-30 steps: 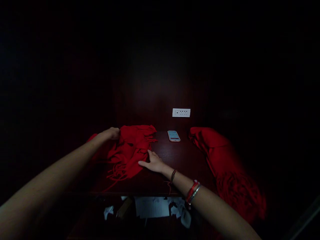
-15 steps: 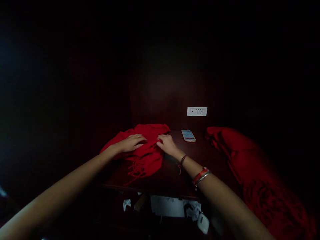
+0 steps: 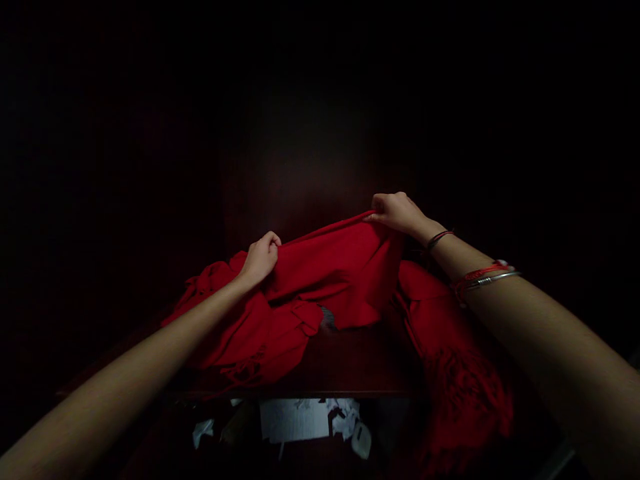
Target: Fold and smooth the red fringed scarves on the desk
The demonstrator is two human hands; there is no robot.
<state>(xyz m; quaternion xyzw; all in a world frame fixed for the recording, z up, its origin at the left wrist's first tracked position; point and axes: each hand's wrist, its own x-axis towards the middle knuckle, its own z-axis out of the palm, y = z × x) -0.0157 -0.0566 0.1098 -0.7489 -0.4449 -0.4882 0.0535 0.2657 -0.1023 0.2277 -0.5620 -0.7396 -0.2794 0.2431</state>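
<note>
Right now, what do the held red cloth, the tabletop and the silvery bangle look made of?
Red cloth: soft textile, matte; it drapes and creases without shine. Wool or acrylic, can't tell.
Tabletop: possibly wood or laminate, dark reddish-brown; too dim to settle the finish.
Bangle: likely metal, fairly smooth; silvery-grey with bright highlights.

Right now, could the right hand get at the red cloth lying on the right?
Probably yes, if it lets go: the right hand grips the edge of the raised cloth, but the other cloth seems to lie close below, mostly uncovered.
</note>
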